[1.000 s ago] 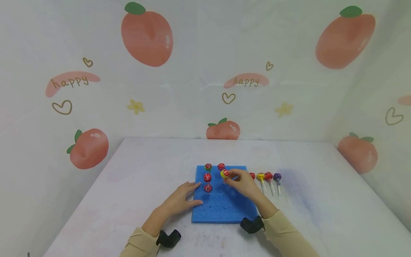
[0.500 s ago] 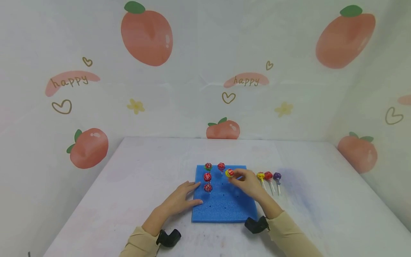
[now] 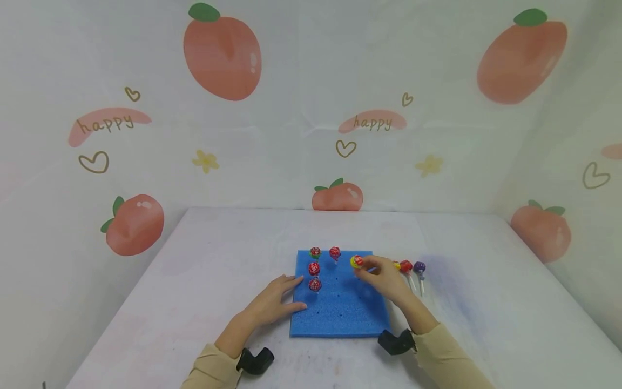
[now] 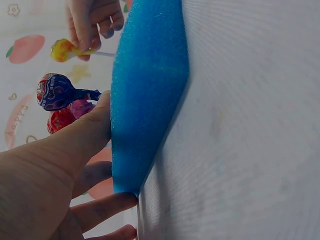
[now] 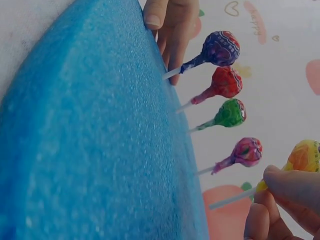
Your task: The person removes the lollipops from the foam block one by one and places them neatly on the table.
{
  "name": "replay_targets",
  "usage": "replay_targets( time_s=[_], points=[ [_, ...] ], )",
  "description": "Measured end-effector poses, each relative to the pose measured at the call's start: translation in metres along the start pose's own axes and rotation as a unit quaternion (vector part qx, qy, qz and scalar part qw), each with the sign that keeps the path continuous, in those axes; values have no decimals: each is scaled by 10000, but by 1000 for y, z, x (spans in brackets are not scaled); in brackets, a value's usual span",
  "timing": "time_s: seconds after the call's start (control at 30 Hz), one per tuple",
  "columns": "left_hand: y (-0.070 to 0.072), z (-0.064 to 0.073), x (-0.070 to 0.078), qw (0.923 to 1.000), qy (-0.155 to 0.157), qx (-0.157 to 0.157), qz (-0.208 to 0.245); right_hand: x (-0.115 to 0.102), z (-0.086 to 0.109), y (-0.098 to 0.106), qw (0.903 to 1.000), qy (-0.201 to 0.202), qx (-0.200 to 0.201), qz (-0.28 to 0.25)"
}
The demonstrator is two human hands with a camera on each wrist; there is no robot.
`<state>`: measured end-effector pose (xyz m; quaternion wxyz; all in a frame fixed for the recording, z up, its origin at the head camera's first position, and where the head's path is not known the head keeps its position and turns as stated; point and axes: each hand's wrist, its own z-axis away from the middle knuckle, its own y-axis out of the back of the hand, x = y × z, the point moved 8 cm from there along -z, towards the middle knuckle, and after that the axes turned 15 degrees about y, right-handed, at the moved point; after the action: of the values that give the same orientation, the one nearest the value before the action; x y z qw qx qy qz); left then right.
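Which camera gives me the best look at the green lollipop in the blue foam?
The right wrist view: the green lollipop shows large, its wrapper and stick seen from the side. The head view shows it small, mostly its red top; in the left wrist view I cannot make it out.

Creased off-white backdrop walls (image 3: 296,65), printed: round red-orange cartoon fruits (image 3: 222,60) with green leaves (image 3: 204,12), brown outlined hearts (image 3: 132,94), small yellow flowers (image 3: 206,161), pink "happy" bands (image 3: 372,114). Flat whitish tabletop (image 3: 233,243), bluish-grey smudge (image 3: 452,286) right. Soft, even light.
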<state>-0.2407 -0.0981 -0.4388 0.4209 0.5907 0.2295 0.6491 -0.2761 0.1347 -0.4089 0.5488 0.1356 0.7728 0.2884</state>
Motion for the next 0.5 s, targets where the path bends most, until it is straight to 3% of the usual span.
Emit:
replay_targets(
  time_s=[0.27,0.5],
  points=[
    [0,1,1,10000,30,-49,71,1,5,11,9996,253,91,-59],
    [0,0,1,10000,2,-38,40,10,9,22,9996,136,224,35]
  ],
)
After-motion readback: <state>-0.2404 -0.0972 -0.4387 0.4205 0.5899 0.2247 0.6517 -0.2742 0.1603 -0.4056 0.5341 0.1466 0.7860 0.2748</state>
